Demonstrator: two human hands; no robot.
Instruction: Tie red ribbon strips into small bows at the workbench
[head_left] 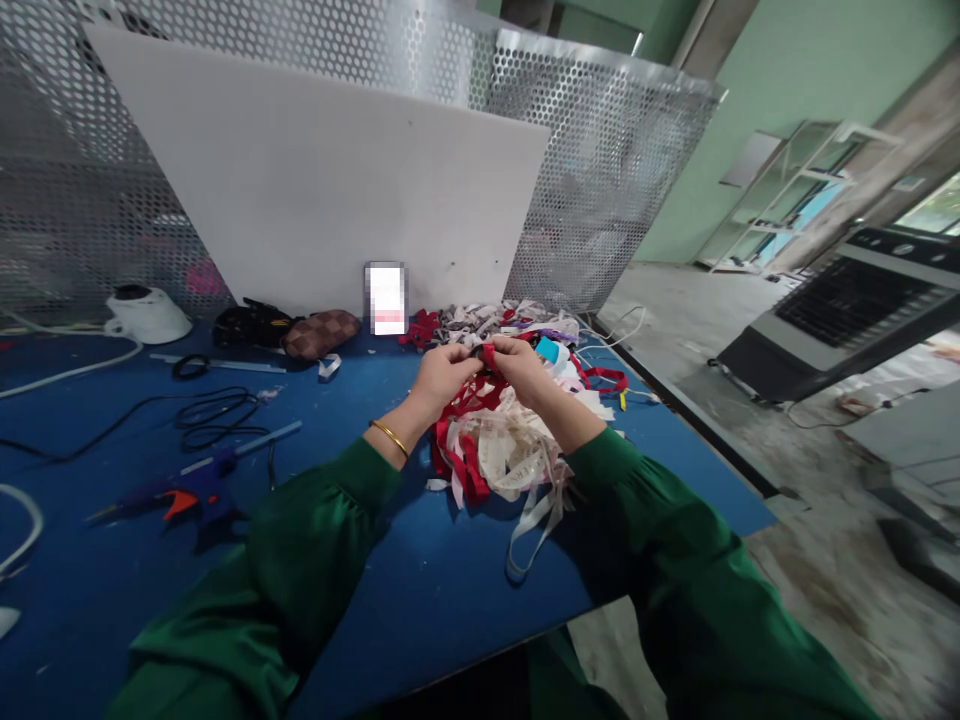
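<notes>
Both of my hands meet above a loose heap of ribbons (517, 455) in white, cream and red on the blue table. My left hand (444, 378) has its fingers closed at the near end of a small dark and red piece of ribbon (489, 357). From the other side, my right hand (520, 370) pinches the same piece between thumb and fingers. The fingertips almost touch, and part of the piece is hidden by them. More red ribbon lies in the heap directly below both hands.
A blue glue gun (199, 495) with an orange trigger lies left, beside a coiled black cable (217, 415). Behind are a checked pouch (322, 334), a bright-screened phone (388, 300) and a white board (337, 180). The table's right edge (697, 450) drops to the floor.
</notes>
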